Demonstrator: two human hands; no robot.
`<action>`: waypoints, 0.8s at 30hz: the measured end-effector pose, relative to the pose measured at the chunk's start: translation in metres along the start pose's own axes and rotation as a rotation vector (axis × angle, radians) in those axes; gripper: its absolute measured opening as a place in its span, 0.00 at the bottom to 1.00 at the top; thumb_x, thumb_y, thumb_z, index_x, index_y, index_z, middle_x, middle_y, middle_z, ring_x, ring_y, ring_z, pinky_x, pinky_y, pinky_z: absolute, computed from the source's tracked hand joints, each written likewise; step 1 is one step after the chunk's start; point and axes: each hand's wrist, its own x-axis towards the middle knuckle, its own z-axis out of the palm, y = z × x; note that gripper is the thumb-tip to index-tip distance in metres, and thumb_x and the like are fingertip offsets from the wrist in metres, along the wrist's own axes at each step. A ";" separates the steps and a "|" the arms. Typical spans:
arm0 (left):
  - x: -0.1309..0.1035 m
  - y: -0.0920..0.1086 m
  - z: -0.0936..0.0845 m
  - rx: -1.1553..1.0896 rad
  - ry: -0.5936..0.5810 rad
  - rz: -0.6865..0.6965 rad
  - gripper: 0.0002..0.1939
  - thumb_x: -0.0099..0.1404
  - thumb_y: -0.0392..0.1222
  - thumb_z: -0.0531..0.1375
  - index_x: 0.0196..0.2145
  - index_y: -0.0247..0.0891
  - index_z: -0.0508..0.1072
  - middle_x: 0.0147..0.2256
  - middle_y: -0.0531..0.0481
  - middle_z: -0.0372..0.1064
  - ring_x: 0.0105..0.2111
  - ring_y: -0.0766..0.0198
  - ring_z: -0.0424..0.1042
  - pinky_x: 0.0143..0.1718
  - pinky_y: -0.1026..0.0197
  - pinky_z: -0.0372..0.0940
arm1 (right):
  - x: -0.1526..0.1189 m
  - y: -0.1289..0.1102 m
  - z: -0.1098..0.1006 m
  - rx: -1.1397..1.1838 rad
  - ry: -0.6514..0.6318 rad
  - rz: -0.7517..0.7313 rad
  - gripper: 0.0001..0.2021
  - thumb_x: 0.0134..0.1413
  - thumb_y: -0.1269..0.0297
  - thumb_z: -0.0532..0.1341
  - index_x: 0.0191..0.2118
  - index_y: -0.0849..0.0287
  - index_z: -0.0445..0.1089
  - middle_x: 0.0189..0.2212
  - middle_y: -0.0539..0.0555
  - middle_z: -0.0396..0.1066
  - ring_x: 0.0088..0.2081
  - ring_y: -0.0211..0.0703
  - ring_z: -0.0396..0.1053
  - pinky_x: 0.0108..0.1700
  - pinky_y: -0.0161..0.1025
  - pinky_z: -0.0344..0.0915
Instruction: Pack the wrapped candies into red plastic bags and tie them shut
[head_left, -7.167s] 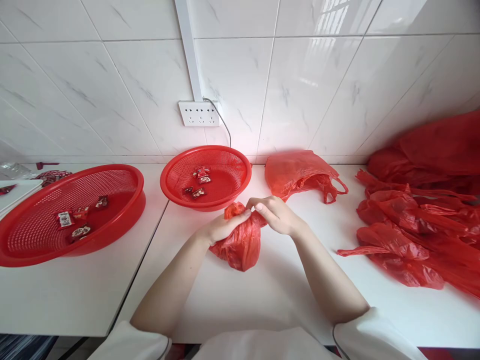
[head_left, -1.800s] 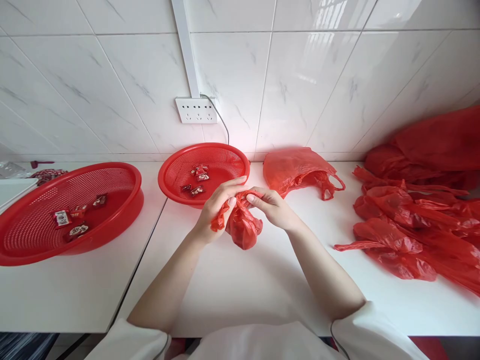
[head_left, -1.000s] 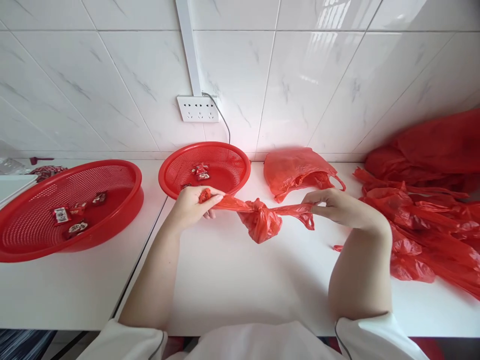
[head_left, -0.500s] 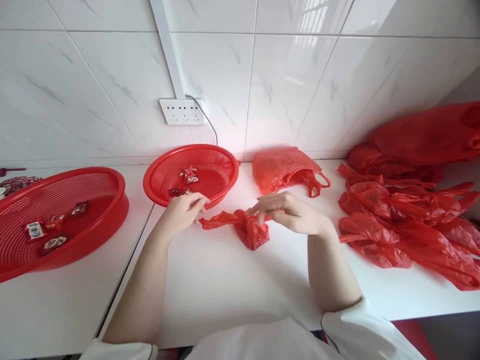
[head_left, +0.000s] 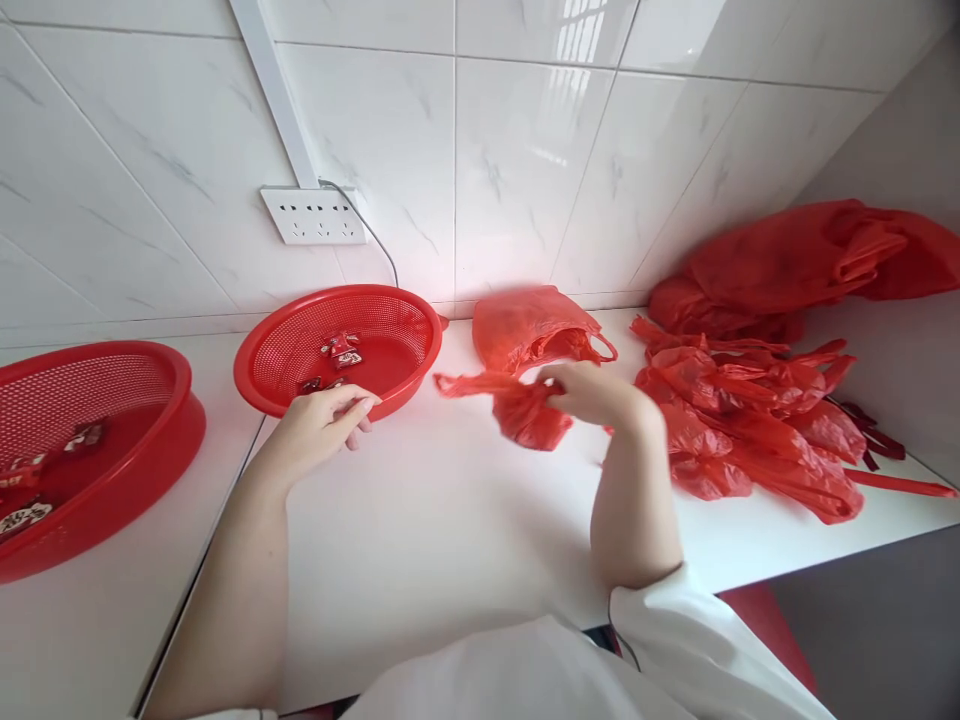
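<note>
My right hand (head_left: 592, 392) grips a small knotted red plastic bag (head_left: 532, 415) by its upper part, and the bag's twisted end sticks out to the left. Its contents cannot be made out. Over the front rim of the middle red basket (head_left: 405, 375) is my left hand (head_left: 330, 420), its fingers loosely bent with nothing in them. Several small wrapped packets (head_left: 345, 350) lie inside that basket. Behind the held bag, a larger red plastic bag (head_left: 517, 325) rests against the wall with its mouth towards me.
On the right lies a heap of knotted red bags (head_left: 735, 420), with a big red bundle (head_left: 787, 260) behind it. A second red basket (head_left: 172, 450) holding several packets stands at the left. A power socket strip (head_left: 315, 215) is fixed to the tiled wall (head_left: 510, 180).
My right hand has taken hold of the small bag and moved it towards the heap on the right. My left hand has come away from the bag's end. The view has swung right.
</note>
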 end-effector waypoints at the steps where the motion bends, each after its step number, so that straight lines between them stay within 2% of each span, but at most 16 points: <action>1: 0.001 -0.001 0.000 -0.002 -0.002 -0.008 0.17 0.65 0.57 0.52 0.34 0.43 0.73 0.33 0.52 0.74 0.28 0.64 0.73 0.29 0.63 0.67 | -0.013 0.016 -0.010 0.008 0.054 0.066 0.15 0.53 0.69 0.53 0.45 0.56 0.71 0.37 0.57 0.73 0.35 0.47 0.70 0.32 0.39 0.61; 3: 0.003 -0.003 0.000 -0.010 -0.007 -0.022 0.17 0.65 0.57 0.53 0.37 0.45 0.73 0.31 0.52 0.74 0.28 0.64 0.73 0.30 0.63 0.67 | -0.042 0.049 -0.024 0.087 0.286 0.273 0.15 0.53 0.65 0.55 0.46 0.53 0.70 0.38 0.57 0.74 0.38 0.51 0.70 0.36 0.43 0.64; 5: 0.004 -0.003 0.000 -0.017 -0.013 -0.033 0.16 0.65 0.57 0.53 0.40 0.46 0.73 0.29 0.53 0.73 0.28 0.63 0.73 0.31 0.63 0.68 | -0.066 0.083 -0.028 0.099 0.496 0.474 0.19 0.52 0.63 0.56 0.51 0.50 0.68 0.41 0.59 0.74 0.43 0.57 0.70 0.40 0.49 0.64; 7: 0.005 -0.002 0.001 -0.012 -0.014 -0.037 0.16 0.65 0.57 0.53 0.40 0.46 0.73 0.29 0.53 0.73 0.28 0.63 0.73 0.31 0.63 0.68 | -0.083 0.116 -0.022 0.075 0.601 0.686 0.22 0.54 0.59 0.54 0.55 0.49 0.65 0.43 0.63 0.73 0.47 0.64 0.68 0.42 0.54 0.64; 9: 0.005 0.000 0.002 0.000 -0.014 -0.032 0.17 0.65 0.58 0.53 0.36 0.44 0.73 0.30 0.53 0.73 0.28 0.64 0.73 0.31 0.63 0.68 | -0.091 0.145 -0.011 0.086 0.595 0.860 0.24 0.55 0.58 0.52 0.59 0.51 0.62 0.50 0.66 0.70 0.54 0.67 0.64 0.45 0.58 0.64; 11: 0.005 0.002 0.003 -0.006 -0.021 -0.025 0.17 0.65 0.57 0.53 0.34 0.43 0.72 0.30 0.53 0.73 0.27 0.64 0.73 0.31 0.63 0.69 | -0.093 0.166 0.001 0.156 0.460 0.977 0.27 0.53 0.58 0.54 0.60 0.55 0.61 0.52 0.70 0.68 0.54 0.69 0.65 0.45 0.60 0.65; 13: 0.004 0.003 0.004 -0.024 -0.031 -0.020 0.15 0.65 0.56 0.53 0.34 0.44 0.72 0.30 0.54 0.73 0.27 0.65 0.72 0.30 0.63 0.69 | -0.094 0.176 0.007 0.217 0.378 1.040 0.30 0.52 0.55 0.55 0.62 0.55 0.58 0.55 0.72 0.65 0.54 0.72 0.65 0.44 0.62 0.65; 14: 0.004 0.003 0.005 -0.031 -0.036 -0.018 0.15 0.65 0.56 0.53 0.35 0.44 0.72 0.30 0.54 0.73 0.27 0.65 0.72 0.30 0.64 0.69 | -0.094 0.177 0.007 0.224 0.399 1.046 0.31 0.52 0.53 0.55 0.62 0.54 0.57 0.56 0.73 0.63 0.55 0.73 0.64 0.44 0.64 0.65; 16: 0.004 0.002 0.006 -0.032 -0.045 -0.008 0.14 0.65 0.55 0.53 0.36 0.45 0.72 0.30 0.54 0.72 0.26 0.65 0.72 0.30 0.64 0.68 | -0.090 0.172 0.003 0.203 0.542 0.982 0.30 0.53 0.50 0.53 0.62 0.49 0.57 0.58 0.70 0.62 0.58 0.72 0.60 0.47 0.67 0.63; 18: 0.004 0.001 0.006 -0.025 -0.053 0.002 0.14 0.65 0.55 0.53 0.37 0.45 0.73 0.30 0.54 0.72 0.26 0.65 0.72 0.29 0.64 0.68 | -0.076 0.161 -0.004 0.197 0.710 0.773 0.25 0.55 0.49 0.52 0.58 0.47 0.62 0.54 0.64 0.67 0.58 0.70 0.61 0.52 0.65 0.60; 19: 0.004 0.001 0.006 -0.023 -0.056 0.006 0.14 0.65 0.55 0.53 0.37 0.45 0.73 0.30 0.53 0.72 0.26 0.65 0.72 0.29 0.63 0.68 | -0.063 0.153 -0.006 0.217 0.742 0.641 0.22 0.56 0.50 0.52 0.54 0.47 0.66 0.52 0.61 0.69 0.56 0.69 0.63 0.54 0.63 0.60; 20: 0.004 0.000 0.007 -0.023 -0.059 0.010 0.15 0.65 0.55 0.53 0.38 0.45 0.73 0.30 0.53 0.72 0.26 0.64 0.72 0.29 0.63 0.68 | -0.048 0.146 -0.006 0.255 0.726 0.522 0.19 0.56 0.51 0.52 0.50 0.48 0.69 0.50 0.59 0.71 0.54 0.66 0.65 0.55 0.61 0.60; 21: 0.004 0.000 0.007 -0.023 -0.062 0.013 0.15 0.65 0.54 0.53 0.38 0.45 0.73 0.30 0.53 0.72 0.26 0.64 0.72 0.29 0.63 0.68 | -0.029 0.138 -0.004 0.297 0.657 0.419 0.18 0.56 0.53 0.52 0.47 0.50 0.71 0.48 0.59 0.72 0.53 0.65 0.66 0.54 0.59 0.60; 22: 0.004 0.000 0.008 -0.026 -0.066 0.017 0.15 0.65 0.54 0.52 0.38 0.44 0.73 0.30 0.52 0.72 0.26 0.64 0.73 0.29 0.63 0.68 | -0.009 0.129 0.001 0.338 0.546 0.344 0.17 0.56 0.56 0.53 0.45 0.55 0.73 0.48 0.61 0.72 0.52 0.64 0.66 0.54 0.58 0.60; 24: 0.004 0.000 0.009 -0.038 -0.082 0.026 0.15 0.65 0.52 0.52 0.39 0.44 0.73 0.28 0.52 0.71 0.26 0.64 0.72 0.28 0.63 0.68 | 0.032 0.112 0.017 0.380 0.401 0.244 0.15 0.53 0.64 0.54 0.41 0.59 0.75 0.44 0.61 0.75 0.46 0.56 0.71 0.50 0.51 0.65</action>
